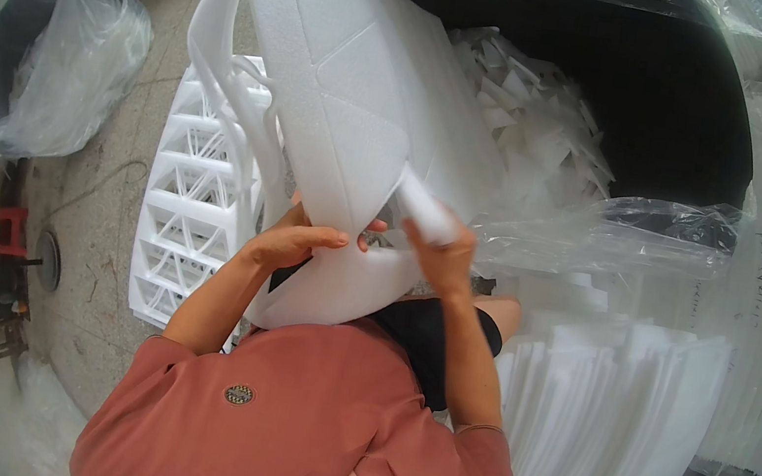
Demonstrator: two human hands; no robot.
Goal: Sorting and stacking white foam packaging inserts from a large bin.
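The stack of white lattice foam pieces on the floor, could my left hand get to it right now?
Probably not right away. The left hand is gripping the large white foam sheet, which lies between it and the lattice stack. The stack sits just beyond, so letting go would likely free the way.

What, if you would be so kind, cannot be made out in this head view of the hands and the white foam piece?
- Left hand: fingertips hidden behind the foam panel.
- Right hand: the foam strip it grips is motion-blurred, its shape unclear.
- Foam scraps: the black bag's depth is lost in shadow.
- Stacked foam sheets: their lower end is cut off by the fisheye rim.
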